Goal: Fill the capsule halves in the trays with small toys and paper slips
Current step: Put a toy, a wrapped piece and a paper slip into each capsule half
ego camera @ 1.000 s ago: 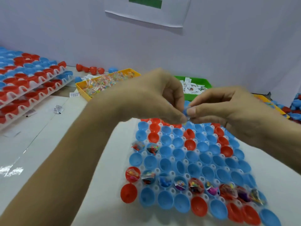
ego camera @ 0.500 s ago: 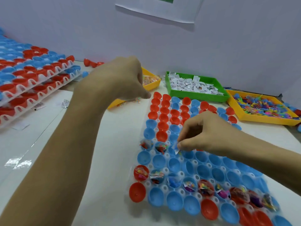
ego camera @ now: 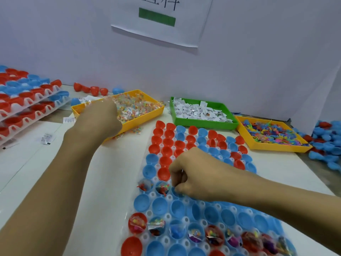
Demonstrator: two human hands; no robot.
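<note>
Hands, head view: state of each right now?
Left hand: over the yellow tray of toy packets; grip cannot be told.
Right hand: fingers curled, pinching something small over a blue capsule half.

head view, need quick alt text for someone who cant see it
A person's right hand lowers curled fingers into a blue capsule half in a white tray of red and blue halves, while the left hand reaches into a yellow bin of wrapped toys. A green bin holds paper slips.
</note>
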